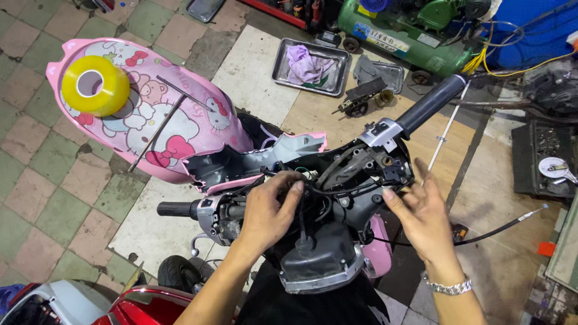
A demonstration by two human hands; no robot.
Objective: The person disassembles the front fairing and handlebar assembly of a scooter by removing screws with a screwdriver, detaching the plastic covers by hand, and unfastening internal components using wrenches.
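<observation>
two hands work inside the opened handlebar housing (pixel 355 174) of a pink scooter (pixel 198 138). the left hand (pixel 268 210) lies curled over the housing's left side, thumb and fingers closed around a bundle of black cables (pixel 325 191) near the middle of the bars. the right hand (pixel 421 207) is loosely spread, fingers extended, its fingertips (pixel 388 194) touching the housing's right edge without gripping anything i can make out.

the cables look thin and flexible; they would likely bend freely but kink or pull from their connectors if tugged, so a hold close to where they enter the housing seems safer than mid-run. the housing looks like rigid plastic over metal, probably light yet brittle at its edges.

outward, the left grip (pixel 174 209) and right grip (pixel 430 105) stick out to either side. a loose black cable (pixel 500 230) trails right over the floor. on the seat rest a roll of yellow tape (pixel 95 85) and a thin metal rod (pixel 158 133). further back sits a metal tray (pixel 283 66) holding a purple rag (pixel 306 65), and a green compressor (pixel 403 33).
</observation>
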